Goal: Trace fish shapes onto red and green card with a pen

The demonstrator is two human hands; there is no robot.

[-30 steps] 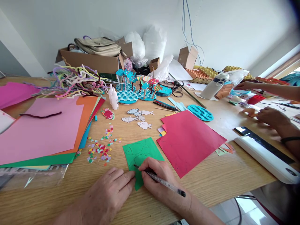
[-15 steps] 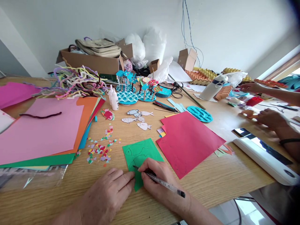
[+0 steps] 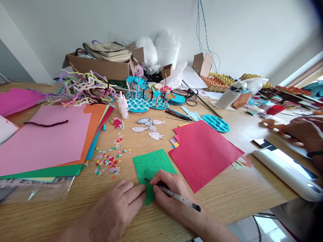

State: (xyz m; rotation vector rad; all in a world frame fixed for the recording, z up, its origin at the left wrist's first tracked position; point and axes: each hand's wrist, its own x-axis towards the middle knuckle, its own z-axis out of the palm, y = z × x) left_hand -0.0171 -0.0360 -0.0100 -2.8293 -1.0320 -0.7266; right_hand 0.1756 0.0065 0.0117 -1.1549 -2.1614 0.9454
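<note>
My right hand (image 3: 174,193) grips a clear-barrelled pen (image 3: 179,199) with a black end, its tip touching a green paper (image 3: 161,159). Fish outlines are drawn in dark ink on that paper. My left hand (image 3: 123,201) lies with fingers stretched out, fingertips pressing the paper's lower left edge. To the right is a large red paper sheet (image 3: 204,154). Beyond the green paper lie several white cut-out fish (image 3: 155,135) and a red decorated fish (image 3: 117,123). Small paper confetti (image 3: 109,163) is scattered on the left.
Stacked coloured paper (image 3: 52,134) with a brown pipe cleaner fills the left side. Behind stand glue bottles (image 3: 124,108), fish models on blue wavy bases (image 3: 138,105) and a pipe cleaner heap (image 3: 85,87). At right, a co-worker's hand (image 3: 302,131) is near a white device (image 3: 285,169).
The co-worker's farther arm has drawn back toward the right, and their nearer hand has shifted right. My own hands and the pen look almost unmoved; the view has shifted slightly.
</note>
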